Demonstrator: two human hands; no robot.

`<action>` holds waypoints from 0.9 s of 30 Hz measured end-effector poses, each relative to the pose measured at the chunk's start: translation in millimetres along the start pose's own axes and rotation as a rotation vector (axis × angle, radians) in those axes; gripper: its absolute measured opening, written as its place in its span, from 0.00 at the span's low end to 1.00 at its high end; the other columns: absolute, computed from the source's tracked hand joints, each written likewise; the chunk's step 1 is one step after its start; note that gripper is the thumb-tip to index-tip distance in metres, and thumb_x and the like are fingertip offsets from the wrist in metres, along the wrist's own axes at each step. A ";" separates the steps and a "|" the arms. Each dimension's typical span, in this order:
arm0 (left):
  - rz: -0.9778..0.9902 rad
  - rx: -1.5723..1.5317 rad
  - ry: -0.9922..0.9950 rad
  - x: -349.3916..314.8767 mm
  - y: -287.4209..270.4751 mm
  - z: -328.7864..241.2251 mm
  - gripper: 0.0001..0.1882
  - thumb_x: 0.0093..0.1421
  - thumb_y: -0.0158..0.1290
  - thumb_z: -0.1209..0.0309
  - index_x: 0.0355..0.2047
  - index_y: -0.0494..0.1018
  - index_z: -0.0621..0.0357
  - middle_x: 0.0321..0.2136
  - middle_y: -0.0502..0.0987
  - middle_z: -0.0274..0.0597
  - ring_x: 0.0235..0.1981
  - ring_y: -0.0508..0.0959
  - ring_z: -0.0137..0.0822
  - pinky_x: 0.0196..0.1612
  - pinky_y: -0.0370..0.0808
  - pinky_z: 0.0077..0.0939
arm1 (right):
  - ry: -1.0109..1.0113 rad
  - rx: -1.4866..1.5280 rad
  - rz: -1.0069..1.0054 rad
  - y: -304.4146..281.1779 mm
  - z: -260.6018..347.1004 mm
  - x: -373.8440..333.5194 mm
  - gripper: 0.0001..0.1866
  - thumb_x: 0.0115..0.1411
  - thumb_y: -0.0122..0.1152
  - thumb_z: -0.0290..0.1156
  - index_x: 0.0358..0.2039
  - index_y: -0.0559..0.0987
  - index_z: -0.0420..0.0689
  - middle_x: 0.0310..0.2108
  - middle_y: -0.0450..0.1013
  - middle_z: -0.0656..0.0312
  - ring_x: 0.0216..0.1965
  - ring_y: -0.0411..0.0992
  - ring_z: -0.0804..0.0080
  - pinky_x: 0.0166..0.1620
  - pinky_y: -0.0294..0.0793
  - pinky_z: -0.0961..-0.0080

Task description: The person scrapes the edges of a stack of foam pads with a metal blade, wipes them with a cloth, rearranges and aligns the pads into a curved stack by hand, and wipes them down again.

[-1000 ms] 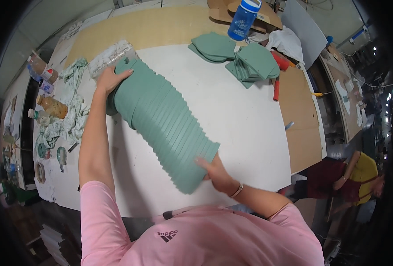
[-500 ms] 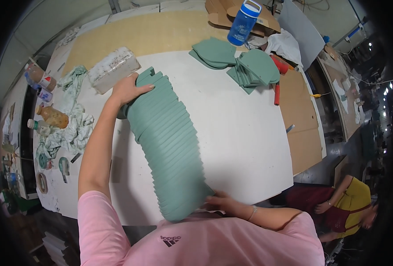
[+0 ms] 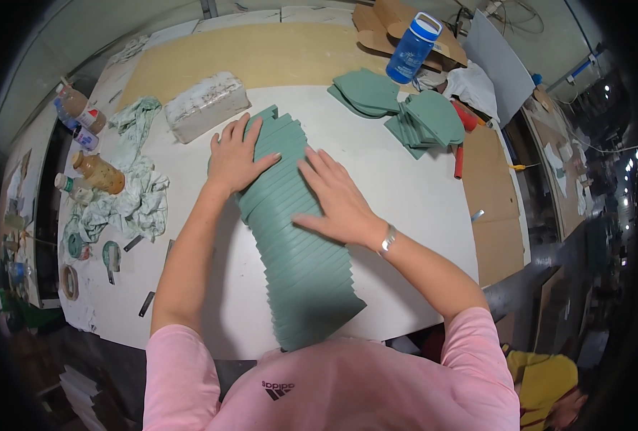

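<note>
A long row of overlapping flat green pieces (image 3: pixel 301 266) runs from the middle of the white tabletop down to my shirt. Its edges are stepped where each piece shows past the one above. My left hand (image 3: pixel 238 159) lies on the far end of the row, fingers apart and thumb pointing right. Over the row's right side is my right hand (image 3: pixel 339 201), fingers spread, a silver bracelet on its wrist; whether it touches the pieces I cannot tell. Farther right lie more stacked green pieces (image 3: pixel 428 118), and beside them another pile of green pieces (image 3: pixel 365 92).
A stained white block (image 3: pixel 207 108) sits beyond my left hand. Along the left are a crumpled cloth (image 3: pixel 143 187), bottles (image 3: pixel 99 172) and tape rolls (image 3: pixel 69 281). A blue bottle (image 3: pixel 411 52) stands at the back. A person in yellow (image 3: pixel 545 381) is at lower right.
My right hand has left the row's near end and come up over its right side. My left hand has flattened from gripping the far edge to resting on top.
</note>
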State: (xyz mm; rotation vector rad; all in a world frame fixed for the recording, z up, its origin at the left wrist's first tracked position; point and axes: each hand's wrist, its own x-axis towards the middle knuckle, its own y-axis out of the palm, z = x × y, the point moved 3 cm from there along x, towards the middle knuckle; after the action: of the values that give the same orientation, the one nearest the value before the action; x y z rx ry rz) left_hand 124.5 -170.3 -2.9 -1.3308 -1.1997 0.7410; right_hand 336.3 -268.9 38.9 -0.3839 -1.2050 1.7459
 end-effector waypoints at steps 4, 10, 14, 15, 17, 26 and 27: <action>-0.042 0.020 0.006 -2.5 0.8 7.5 0.42 0.57 0.50 0.38 0.67 0.60 0.48 0.67 0.58 0.46 0.66 0.59 0.50 0.65 0.54 0.60 | -0.056 -0.166 0.047 27.2 -2.9 39.6 0.48 0.54 0.65 0.54 0.65 0.60 0.33 0.69 0.51 0.40 0.70 0.48 0.42 0.68 0.51 0.52; -0.156 -0.233 0.007 -18.7 7.1 12.1 0.46 0.52 0.53 0.36 0.64 0.64 0.52 0.64 0.61 0.59 0.64 0.62 0.59 0.66 0.52 0.61 | -0.150 -0.195 0.076 47.0 -2.9 43.6 0.46 0.52 0.69 0.45 0.65 0.60 0.36 0.68 0.52 0.40 0.69 0.50 0.42 0.69 0.49 0.53; -0.076 -0.221 -0.026 -2.6 17.1 -9.2 0.48 0.53 0.47 0.31 0.66 0.63 0.48 0.68 0.56 0.52 0.69 0.54 0.53 0.65 0.45 0.70 | -0.106 -0.269 0.124 43.2 -25.4 35.5 0.45 0.56 0.62 0.39 0.68 0.53 0.34 0.71 0.47 0.43 0.72 0.43 0.44 0.71 0.43 0.55; -0.090 -0.250 -0.053 1.5 20.3 -14.5 0.48 0.53 0.47 0.30 0.66 0.62 0.48 0.69 0.54 0.52 0.70 0.51 0.53 0.66 0.42 0.70 | -0.110 -0.287 0.117 40.6 -34.5 35.5 0.45 0.56 0.61 0.39 0.68 0.52 0.34 0.71 0.46 0.44 0.72 0.42 0.45 0.71 0.43 0.56; -0.119 -0.251 -0.154 -10.6 21.1 -10.0 0.49 0.53 0.46 0.30 0.67 0.62 0.48 0.69 0.53 0.52 0.71 0.48 0.53 0.66 0.40 0.70 | -0.151 -0.263 0.141 46.6 -23.2 40.5 0.44 0.58 0.60 0.40 0.68 0.52 0.34 0.72 0.46 0.45 0.72 0.42 0.45 0.71 0.42 0.56; -0.261 -0.353 -0.274 -24.1 34.8 -19.9 0.47 0.50 0.50 0.34 0.64 0.65 0.50 0.70 0.50 0.54 0.72 0.42 0.54 0.65 0.31 0.76 | -0.165 -0.314 0.187 57.6 -45.9 46.4 0.38 0.69 0.45 0.48 0.71 0.48 0.38 0.73 0.43 0.50 0.74 0.39 0.51 0.72 0.38 0.60; -0.270 -0.375 -0.258 -23.0 35.5 -20.0 0.47 0.50 0.50 0.34 0.64 0.66 0.50 0.70 0.51 0.53 0.72 0.42 0.54 0.65 0.30 0.76 | -0.186 -0.312 0.169 58.2 -51.9 47.7 0.38 0.70 0.45 0.48 0.71 0.48 0.38 0.73 0.43 0.51 0.74 0.39 0.51 0.72 0.38 0.60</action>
State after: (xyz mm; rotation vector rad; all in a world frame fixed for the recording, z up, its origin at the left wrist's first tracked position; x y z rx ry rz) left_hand 144.6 -192.4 -38.8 -1.3609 -1.7527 0.5176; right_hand 317.8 -204.5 -23.3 -0.5289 -1.6279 1.7676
